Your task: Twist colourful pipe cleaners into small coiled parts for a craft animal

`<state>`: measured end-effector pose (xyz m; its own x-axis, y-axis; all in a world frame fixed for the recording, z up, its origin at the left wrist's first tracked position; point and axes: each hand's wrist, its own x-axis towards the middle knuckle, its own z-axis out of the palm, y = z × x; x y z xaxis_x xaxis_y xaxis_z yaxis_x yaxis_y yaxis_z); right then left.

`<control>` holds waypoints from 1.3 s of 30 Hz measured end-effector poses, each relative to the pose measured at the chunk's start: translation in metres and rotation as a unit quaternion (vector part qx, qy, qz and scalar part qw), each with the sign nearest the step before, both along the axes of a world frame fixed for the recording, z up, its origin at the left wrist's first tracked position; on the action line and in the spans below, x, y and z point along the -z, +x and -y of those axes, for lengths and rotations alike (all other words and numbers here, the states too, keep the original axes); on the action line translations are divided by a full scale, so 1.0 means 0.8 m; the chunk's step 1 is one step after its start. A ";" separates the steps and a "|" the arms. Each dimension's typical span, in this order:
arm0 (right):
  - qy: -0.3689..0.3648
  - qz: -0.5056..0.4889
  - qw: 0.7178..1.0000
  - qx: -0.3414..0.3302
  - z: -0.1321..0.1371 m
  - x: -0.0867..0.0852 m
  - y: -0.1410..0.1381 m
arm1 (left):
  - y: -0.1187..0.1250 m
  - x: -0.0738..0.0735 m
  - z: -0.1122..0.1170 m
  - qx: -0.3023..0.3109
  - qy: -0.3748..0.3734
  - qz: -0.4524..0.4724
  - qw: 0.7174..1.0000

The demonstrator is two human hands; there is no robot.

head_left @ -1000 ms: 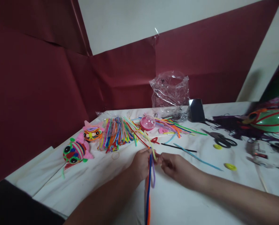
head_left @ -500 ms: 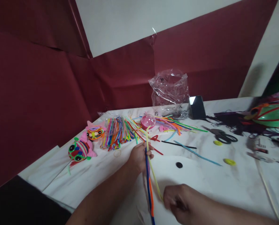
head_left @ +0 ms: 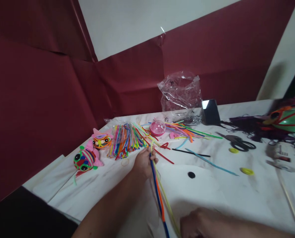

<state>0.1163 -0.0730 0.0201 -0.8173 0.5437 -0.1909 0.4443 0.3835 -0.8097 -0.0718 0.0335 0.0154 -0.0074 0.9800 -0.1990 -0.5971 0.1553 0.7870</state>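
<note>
My left hand (head_left: 144, 162) is closed round the top ends of a few pipe cleaners (head_left: 158, 195), blue, orange and pale yellow, which trail down towards me over the white table (head_left: 212, 195). At the bottom edge my right hand (head_left: 202, 226) is closed, gripping the lower part of the pale yellow one; its fingers are mostly cut off by the frame. Just beyond my left hand lies a big pile of coloured pipe cleaners (head_left: 126, 138).
Two pipe-cleaner fish figures (head_left: 85, 159) (head_left: 101, 140) lie at the left. A pink ball (head_left: 157, 128), a clear plastic bag (head_left: 181, 92), a phone (head_left: 210, 111), scissors (head_left: 240, 142), yellow rings (head_left: 246, 171), a black dot (head_left: 191, 175) and a green ball (head_left: 290, 119) are spread about.
My right hand has slid from beside the left hand down along the yellow pipe cleaner towards me, to the frame's bottom edge. The left hand has stayed in place, holding the bundle.
</note>
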 end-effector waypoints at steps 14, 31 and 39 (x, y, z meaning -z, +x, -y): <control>-0.127 -0.343 0.867 0.340 -0.077 0.032 -0.002 | 0.034 0.005 0.048 0.294 0.036 -0.128 0.946; -0.110 -0.381 0.853 0.338 -0.079 0.030 0.001 | 0.046 0.008 0.052 0.294 0.015 -0.182 0.938; -0.112 -0.398 0.844 0.341 -0.085 0.013 0.015 | 0.039 0.010 0.040 0.214 0.033 -0.218 0.952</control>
<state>0.1280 -0.0051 0.0100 -0.2463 0.9627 0.1118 -0.2191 0.0571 -0.9740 -0.0410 0.0012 0.0077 0.3272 0.9221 -0.2065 -0.1057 0.2529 0.9617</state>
